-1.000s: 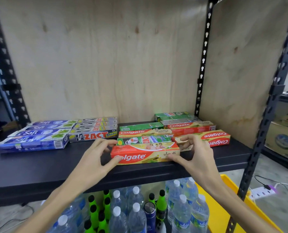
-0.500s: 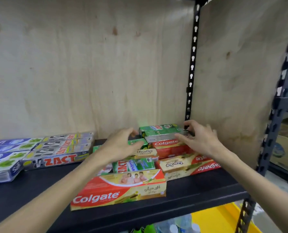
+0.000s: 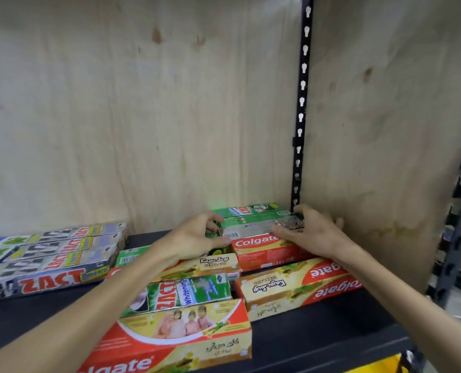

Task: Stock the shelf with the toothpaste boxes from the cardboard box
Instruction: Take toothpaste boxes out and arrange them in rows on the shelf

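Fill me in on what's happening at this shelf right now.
A person is stocking toothpaste boxes on a dark shelf. Both hands reach to the back right corner: the left hand and right hand grip the ends of a silver box lying on a red Colgate box, with green boxes behind. More Colgate and Zact boxes lie in front and to the left.

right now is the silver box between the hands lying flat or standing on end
Lying flat: the silver box rests lengthwise atop the red Colgate box, with the left hand and right hand at its two ends.

Head view, close, down onto shelf [image 3: 331, 343]
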`<state>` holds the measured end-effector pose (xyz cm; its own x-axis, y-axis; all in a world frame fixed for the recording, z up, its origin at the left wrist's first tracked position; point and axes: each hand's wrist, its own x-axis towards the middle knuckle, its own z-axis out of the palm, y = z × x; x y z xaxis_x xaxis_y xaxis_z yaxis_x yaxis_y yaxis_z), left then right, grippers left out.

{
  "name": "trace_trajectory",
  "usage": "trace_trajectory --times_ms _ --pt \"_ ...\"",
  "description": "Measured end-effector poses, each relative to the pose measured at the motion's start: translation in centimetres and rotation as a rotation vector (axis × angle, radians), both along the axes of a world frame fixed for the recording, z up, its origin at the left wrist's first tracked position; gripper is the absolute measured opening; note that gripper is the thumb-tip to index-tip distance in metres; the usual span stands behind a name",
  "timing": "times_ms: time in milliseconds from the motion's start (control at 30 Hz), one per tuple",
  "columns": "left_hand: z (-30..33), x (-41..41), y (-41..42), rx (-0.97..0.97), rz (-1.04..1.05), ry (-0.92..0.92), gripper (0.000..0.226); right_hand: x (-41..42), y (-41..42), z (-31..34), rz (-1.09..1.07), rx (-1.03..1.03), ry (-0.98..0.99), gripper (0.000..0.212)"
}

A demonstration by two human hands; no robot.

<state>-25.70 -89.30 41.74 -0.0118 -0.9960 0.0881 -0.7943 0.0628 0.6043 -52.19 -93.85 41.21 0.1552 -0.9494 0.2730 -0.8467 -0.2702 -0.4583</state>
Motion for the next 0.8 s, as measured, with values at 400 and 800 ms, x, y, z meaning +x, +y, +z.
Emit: trace_trajectory --times_ms 400,800 --pt "2.8 -0.9 2.9 -0.383 -0.001 -0.024 0.050 -0.9 2.1 2.4 0.026 -0.181 -0.197 0.085" --pt "1.0 7.7 18.8 -0.422 0.014 0.236 0.024 5.7 13.0 1.0 0.249 -0.267 -0.313 0.075"
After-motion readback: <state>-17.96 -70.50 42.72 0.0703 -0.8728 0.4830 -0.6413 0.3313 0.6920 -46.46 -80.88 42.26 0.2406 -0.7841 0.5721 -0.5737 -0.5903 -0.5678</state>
